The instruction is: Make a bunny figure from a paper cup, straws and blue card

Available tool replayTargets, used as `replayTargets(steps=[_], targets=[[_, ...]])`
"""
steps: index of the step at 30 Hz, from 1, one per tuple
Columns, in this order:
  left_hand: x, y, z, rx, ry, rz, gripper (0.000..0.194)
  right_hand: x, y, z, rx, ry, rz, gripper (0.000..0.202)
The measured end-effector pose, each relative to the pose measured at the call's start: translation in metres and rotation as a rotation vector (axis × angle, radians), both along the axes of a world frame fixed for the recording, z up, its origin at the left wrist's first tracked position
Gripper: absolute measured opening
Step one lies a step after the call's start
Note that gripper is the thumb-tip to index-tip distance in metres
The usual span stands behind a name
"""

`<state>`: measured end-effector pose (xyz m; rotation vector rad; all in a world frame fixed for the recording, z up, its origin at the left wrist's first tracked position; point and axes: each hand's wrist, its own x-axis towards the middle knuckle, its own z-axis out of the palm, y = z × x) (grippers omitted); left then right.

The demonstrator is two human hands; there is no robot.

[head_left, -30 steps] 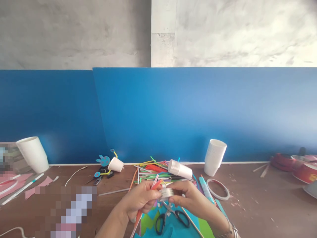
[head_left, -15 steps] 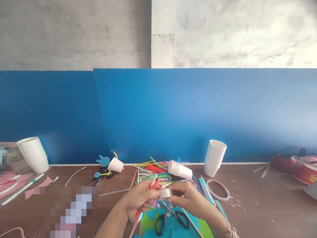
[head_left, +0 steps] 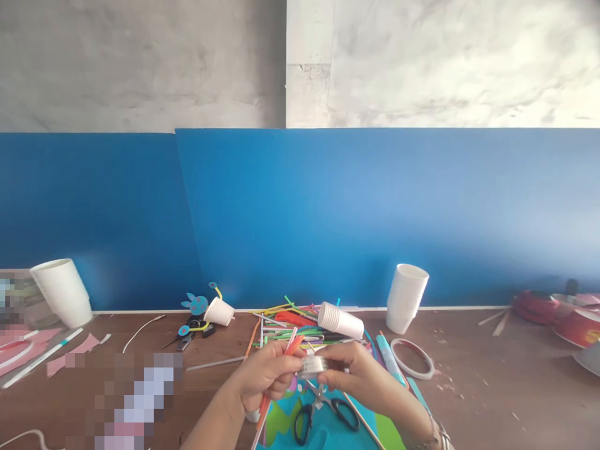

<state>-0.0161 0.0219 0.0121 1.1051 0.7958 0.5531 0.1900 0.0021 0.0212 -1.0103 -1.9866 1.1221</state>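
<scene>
My left hand [head_left: 268,374] is closed around an orange and a white drinking straw [head_left: 294,344], whose ends stick out above and below the fist. Between thumb and fingers, my right hand [head_left: 350,369] grips a roll of clear tape [head_left: 313,365] by its right side. The left thumb tip meets the roll's left edge. Just below the hands lie black-handled scissors [head_left: 320,396] with their blades apart, on blue and green paper [head_left: 382,428]. Part of a white object [head_left: 253,415] shows under my left hand; I cannot make out what it is.
Colourful straws [head_left: 285,334] lie in a heap behind the hands, with a stack of paper cups [head_left: 340,320] tipped on them. Another cup stack [head_left: 407,299] stands to the right, near a white tape ring [head_left: 424,369]. A cup [head_left: 219,312] with blue paper shapes lies at left.
The straws in my left hand have turned slightly, and their lower ends have shifted right. The tape roll and my right hand have hardly moved.
</scene>
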Motion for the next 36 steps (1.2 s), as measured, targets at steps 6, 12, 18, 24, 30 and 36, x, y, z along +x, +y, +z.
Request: replayTargets(steps=[6,12,18,24,30,36], targets=[[0.001,0.002,-0.005,-0.010,-0.011,0.008,0.036,0.000,-0.001,-0.001,0.004,-0.059,-0.026,0.012],[-0.004,0.001,-0.002,-0.018,-0.053,-0.061,0.041,0.000,0.000,0.000,-0.047,0.036,0.018,0.017],[0.001,0.000,-0.003,-0.040,-0.025,0.026,0.042,0.000,0.000,-0.001,-0.016,-0.036,-0.018,0.017],[0.003,0.001,-0.004,-0.035,0.007,0.008,0.037,0.001,-0.002,-0.002,0.029,-0.123,-0.052,0.014],[-0.001,0.003,-0.007,-0.018,-0.064,-0.024,0.041,0.003,0.008,-0.017,-0.137,0.104,0.029,0.024],[-0.002,0.005,-0.010,-0.035,-0.090,-0.017,0.038,0.004,0.013,-0.021,-0.152,0.138,0.012,0.027]])
